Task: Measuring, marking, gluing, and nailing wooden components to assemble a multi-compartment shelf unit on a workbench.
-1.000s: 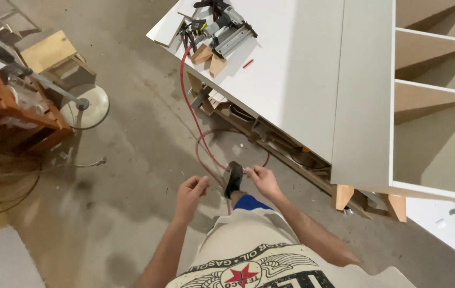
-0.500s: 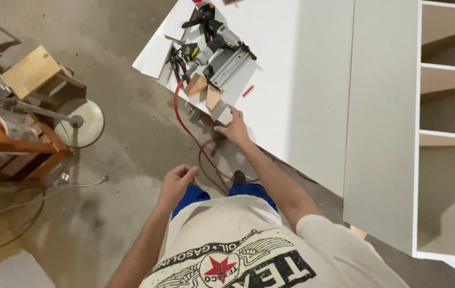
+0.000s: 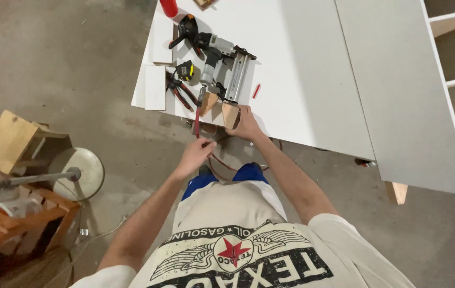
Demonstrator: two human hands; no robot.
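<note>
At panel (image 3: 313, 64) edge | right hand (image 3: 246, 124) newly grasps wood block (image 3: 230, 114) | left hand (image 3: 195, 154) now pinches red hose (image 3: 197, 120) | nailer (image 3: 222, 61) untouched

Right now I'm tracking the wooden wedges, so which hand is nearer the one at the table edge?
Right. The right hand touches the wooden wedge; the left hand is lower, at the red hose.

I count one nail gun (image 3: 222, 61), two wooden blocks (image 3: 209, 102), one tape measure (image 3: 185, 70), one red marker (image 3: 256, 90) and one pair of pliers (image 3: 180, 94).
</note>
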